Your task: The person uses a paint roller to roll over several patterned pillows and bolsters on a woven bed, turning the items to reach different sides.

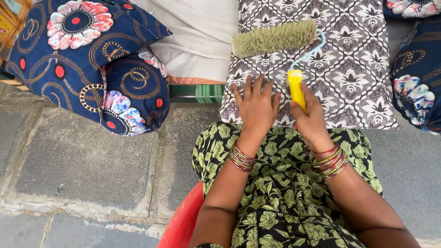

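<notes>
A cushion in a black-and-white patterned cover [349,69] lies in front of my knees. On it rests a paint roller with a fuzzy green sleeve [274,37], a pale blue wire frame and a yellow handle [296,87]. My right hand [312,120] is closed around the yellow handle. Flat on the cushion's near edge, just left of the handle, lies my left hand [256,105] with its fingers spread, holding nothing. Both wrists wear red and gold bangles.
A dark blue floral cushion [92,59] lies at the left on the stone-slab floor [82,160]. White cloth [197,36] sits behind. Another blue floral cushion [415,78] is at the right edge. I sit on a red plastic seat [183,225], in a green leaf-print dress.
</notes>
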